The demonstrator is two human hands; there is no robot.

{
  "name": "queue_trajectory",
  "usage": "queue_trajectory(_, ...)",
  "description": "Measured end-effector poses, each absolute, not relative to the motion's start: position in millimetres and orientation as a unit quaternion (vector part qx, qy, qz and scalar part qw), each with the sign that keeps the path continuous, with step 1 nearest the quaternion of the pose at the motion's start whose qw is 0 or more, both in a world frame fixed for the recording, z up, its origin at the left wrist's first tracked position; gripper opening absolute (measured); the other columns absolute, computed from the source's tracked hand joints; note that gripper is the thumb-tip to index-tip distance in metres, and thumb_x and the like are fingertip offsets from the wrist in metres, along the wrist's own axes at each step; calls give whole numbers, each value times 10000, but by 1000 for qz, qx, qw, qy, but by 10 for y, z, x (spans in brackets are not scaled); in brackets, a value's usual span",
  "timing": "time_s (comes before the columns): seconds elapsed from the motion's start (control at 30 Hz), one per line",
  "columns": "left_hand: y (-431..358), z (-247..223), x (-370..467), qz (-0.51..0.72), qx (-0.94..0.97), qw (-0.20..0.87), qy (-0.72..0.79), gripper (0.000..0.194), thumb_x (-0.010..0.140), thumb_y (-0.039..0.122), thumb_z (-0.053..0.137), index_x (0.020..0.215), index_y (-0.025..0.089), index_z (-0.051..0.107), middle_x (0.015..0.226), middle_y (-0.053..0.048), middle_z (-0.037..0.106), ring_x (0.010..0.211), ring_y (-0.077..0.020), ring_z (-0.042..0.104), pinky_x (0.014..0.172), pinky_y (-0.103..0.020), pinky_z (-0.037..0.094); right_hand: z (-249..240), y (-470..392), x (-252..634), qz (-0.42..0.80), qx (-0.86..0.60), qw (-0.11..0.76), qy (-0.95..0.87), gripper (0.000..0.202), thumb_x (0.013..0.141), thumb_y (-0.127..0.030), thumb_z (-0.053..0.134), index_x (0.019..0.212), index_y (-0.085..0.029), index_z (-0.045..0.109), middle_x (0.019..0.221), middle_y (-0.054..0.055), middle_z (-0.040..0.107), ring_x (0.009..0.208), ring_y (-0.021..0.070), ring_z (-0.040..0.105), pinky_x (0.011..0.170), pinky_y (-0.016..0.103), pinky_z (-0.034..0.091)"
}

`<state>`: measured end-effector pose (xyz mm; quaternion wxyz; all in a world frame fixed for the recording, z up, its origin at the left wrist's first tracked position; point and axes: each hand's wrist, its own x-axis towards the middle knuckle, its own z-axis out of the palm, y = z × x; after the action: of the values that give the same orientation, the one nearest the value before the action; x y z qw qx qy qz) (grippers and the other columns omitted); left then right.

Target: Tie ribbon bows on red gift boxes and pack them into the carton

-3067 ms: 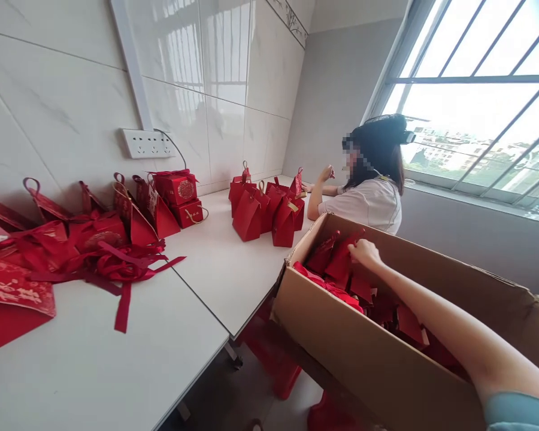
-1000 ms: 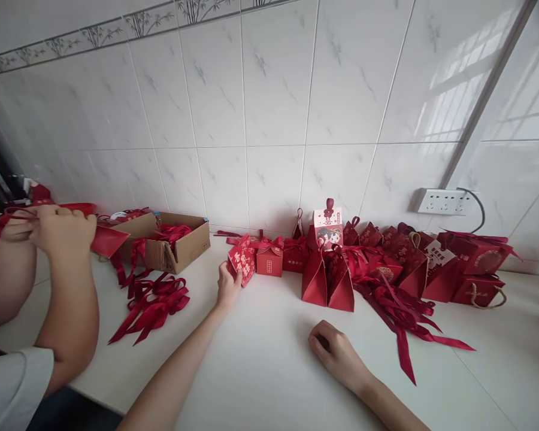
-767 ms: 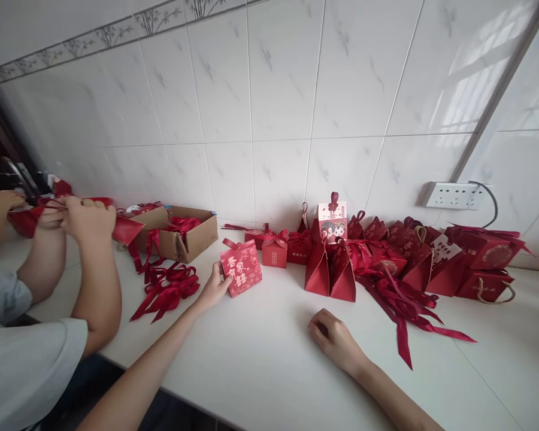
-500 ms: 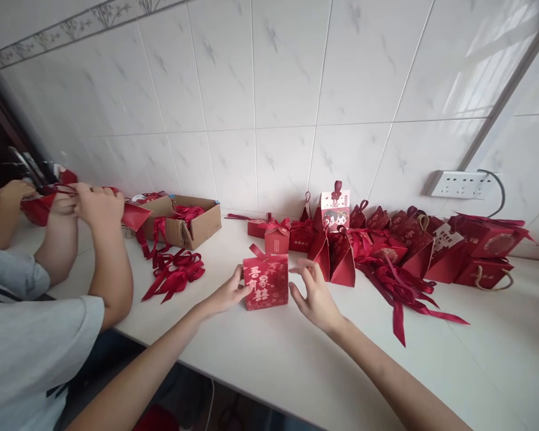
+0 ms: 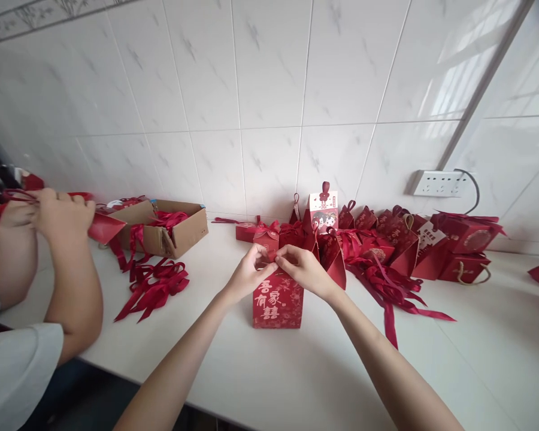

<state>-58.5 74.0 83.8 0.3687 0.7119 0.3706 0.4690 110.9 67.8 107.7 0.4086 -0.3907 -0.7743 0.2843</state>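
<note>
Fingers of the left hand point(image 5: 246, 276) and right hand point(image 5: 306, 272) pinch narrowly at the top of the lettered red box point(image 5: 277, 308), where light, even pressure should avoid creases. It stands right of the cardboard carton point(image 5: 194, 230), nearer the person.

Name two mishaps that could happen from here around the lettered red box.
1. The left hand and right hand pinch at the top of the lettered red box; too hard a pull might crease it.
2. The small bow-tied box stands just behind it; a nudge could tip it over.
</note>
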Motion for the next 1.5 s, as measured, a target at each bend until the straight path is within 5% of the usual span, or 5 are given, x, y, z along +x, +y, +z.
queue_trajectory(0.23,1026,1020,-328,494,726,343,333,236,748,331,655,703,178,482,683,38,528,637,-98,541,616,-218,428,1225,679,1408,255,-418,367,-791,109,808,-230,543,909,-192,544,844,28,672,714,158,630,633,281,486)
queue_trajectory(0.47,872,1559,-288,536,735,283,304,188,809,323,614,919,189,687,901,-31,692,818,-151,641,754,-258,512,1430,410,1406,125,-419,495,-751,126,858,-253,531,974,-215,561,933,25,678,756,154,646,652,265,516)
queue_trajectory(0.77,303,1789,-490,481,810,243,231,458,807,90,530,1232,256,567,1201,-19,588,1138,-171,546,954,-257,484,1569,36,1293,82,-392,560,-726,84,854,-231,554,933,-236,580,829,-17,662,700,115,625,595,183,504)
queue_trajectory(1.3,125,1763,-330,510,791,197,274,417,816,159,577,1210,292,596,1208,-1,633,1169,-209,547,1001,-329,480,1669,-156,1335,123,-414,551,-714,57,847,-257,556,875,-229,596,784,-6,664,615,111,612,495,172,492)
queue_trajectory(1.5,56,1770,-312,516,777,205,297,429,813,170,577,1213,322,596,1168,-5,645,1025,-193,625,910,-301,538,1658,-178,1336,191,-417,551,-697,84,850,-296,543,856,-224,586,641,-10,607,456,100,508,369,189,401)
